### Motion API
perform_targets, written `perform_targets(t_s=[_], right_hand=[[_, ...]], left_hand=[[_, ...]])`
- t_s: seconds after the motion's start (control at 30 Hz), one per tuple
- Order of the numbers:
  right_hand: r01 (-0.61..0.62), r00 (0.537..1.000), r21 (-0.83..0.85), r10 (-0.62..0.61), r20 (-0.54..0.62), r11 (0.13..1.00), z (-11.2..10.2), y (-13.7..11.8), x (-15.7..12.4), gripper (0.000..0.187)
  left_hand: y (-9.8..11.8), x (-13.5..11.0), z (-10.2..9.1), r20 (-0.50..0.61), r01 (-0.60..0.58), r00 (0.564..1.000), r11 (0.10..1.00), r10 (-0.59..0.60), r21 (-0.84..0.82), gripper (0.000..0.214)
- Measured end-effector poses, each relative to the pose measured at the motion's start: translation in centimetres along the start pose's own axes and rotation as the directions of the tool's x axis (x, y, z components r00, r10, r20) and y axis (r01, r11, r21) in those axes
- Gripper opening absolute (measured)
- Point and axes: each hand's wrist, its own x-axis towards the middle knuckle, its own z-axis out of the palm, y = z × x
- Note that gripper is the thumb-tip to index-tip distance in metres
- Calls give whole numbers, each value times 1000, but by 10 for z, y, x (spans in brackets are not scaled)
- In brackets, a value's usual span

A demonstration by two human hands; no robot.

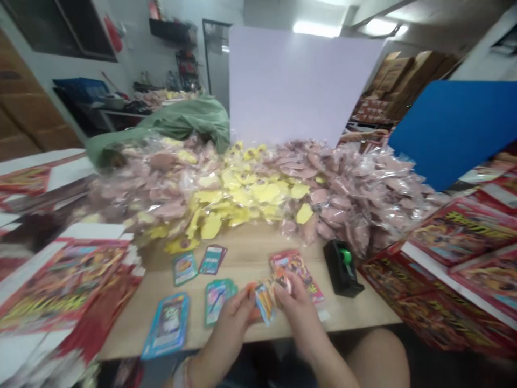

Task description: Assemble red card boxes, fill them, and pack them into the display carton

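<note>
On tabletop (250, 248), hands (228, 330) (297, 312) hold cards (264, 303), print (263, 307) blurred

**Bagged pink and yellow pieces (258, 188) heaped along the worktop (250, 253)**

A green sack (181, 121) slumps behind the heap, left of a pale lilac board (299, 81) standing upright. A blue board (452, 129) tilts at right. Red printed cartons (456, 258) pile near right, with more red cartons (64, 291) near left. A black tape dispenser (342, 268) sits just beside the heap. Brown cardboard boxes (404, 75) stack far right.
</note>
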Motion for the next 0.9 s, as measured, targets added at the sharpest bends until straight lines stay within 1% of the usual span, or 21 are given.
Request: perform_targets(t_s=[0.03,0.07,0.1,0.13,0.17,0.2,0.23,0.27,0.3,0.33,0.37,0.4,0.43,0.47,0.53,0.6,0.63,0.67,0.73,0.83,0.9], right_hand=[[-88,996,52,86,39,995,-21,-4,-5,33],[-172,983,75,166,79,982,-43,-7,-9,34],[-233,971,76,227,80,970,-68,-11,-11,35],[-247,969,61,247,18,967,-91,-17,-11,36],[-206,973,31,208,-101,978,-113,-26,-7,36],[-118,964,-28,108,-242,993,-132,-38,1,35],[-15,932,-129,-33,-361,992,-147,-52,14,35],[82,882,-268,-195,-429,960,-157,-67,32,34],[156,830,-412,-345,-437,898,-163,-82,52,34],[207,792,-530,-458,-402,822,-165,-96,75,35],[235,768,-609,-529,-361,757,-163,-107,97,35],[252,756,-652,-566,-329,715,-160,-114,119,36],[265,751,-668,-583,-309,696,-155,-118,138,35],[282,754,-667,-589,-291,690,-150,-118,154,35],[323,761,-663,-602,-243,676,-138,-111,176,32],[361,732,-682,-646,-216,637,-125,-103,188,29],[380,705,-696,-677,-208,609,-117,-102,194,29],[401,679,-711,-709,-192,577,-108,-103,199,28],[454,657,-735,-746,-105,503,-89,-117,211,25],[511,683,-754,-727,65,412,-69,-160,232,14],[506,684,-772,-724,89,383,-66,-195,246,15]], left_hand=[[2,11,22,141,28,990,999,-22,-43,57],[6,23,40,277,37,960,999,-32,-13,57],[9,35,52,392,5,919,997,-34,75,57],[13,49,61,487,-83,873,977,-24,196,59],[16,65,66,577,-223,817,921,-3,320,64],[18,83,70,673,-394,739,821,17,412,73],[17,102,73,773,-570,634,689,22,448,82],[15,121,76,860,-722,509,547,7,423,91],[9,139,80,922,-834,386,418,-27,362,95],[3,155,83,953,-900,296,313,-67,302,97],[-4,168,86,964,-938,242,231,-107,261,98],[-10,178,88,963,-953,232,166,-136,253,101],[-14,184,89,953,-952,264,118,-149,282,104],[-15,186,88,935,-937,321,89,-151,336,106],[-10,183,83,867,-868,477,79,-146,491,104],[4,173,75,740,-730,659,124,-136,673,96],[11,168,71,663,-643,736,165,-137,748,92],[17,163,67,587,-555,798,212,-137,804,91],[24,156,56,469,-414,870,291,-152,863,90],[17,152,24,365,-304,916,308,-166,901,76],[6,150,-5,327,-275,937,321,-120,906,67]])
